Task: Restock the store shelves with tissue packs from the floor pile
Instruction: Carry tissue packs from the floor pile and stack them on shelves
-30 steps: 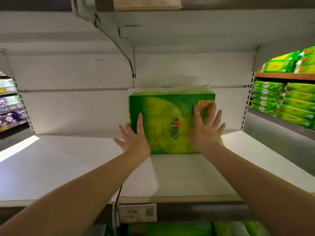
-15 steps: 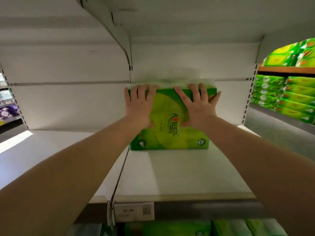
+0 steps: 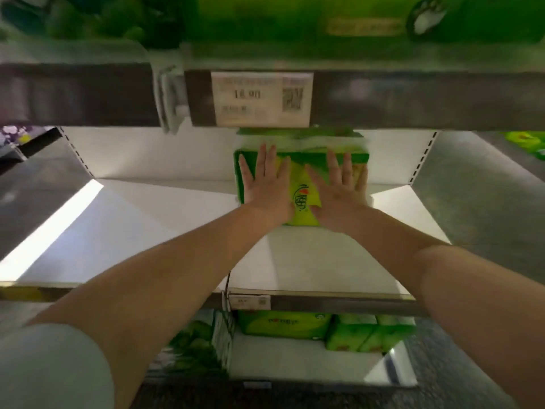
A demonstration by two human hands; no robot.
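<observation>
- tissue pack sits on the middle shelf, pushed to the back against the rear panel
- left hand and right hand lie flat side by side on its front face
- price tag hangs on the shelf edge above
- more packs sit on the shelf below, right of the divider

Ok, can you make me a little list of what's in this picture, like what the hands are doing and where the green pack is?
left hand: flat on the pack, fingers straight
right hand: flat on the pack, fingers spread
tissue pack: green and yellow, standing at the back of the white shelf
price tag: on the shelf edge above, reads 16.90
shelf below: more green packs
blur: picture is smeary, small print unreadable
</observation>
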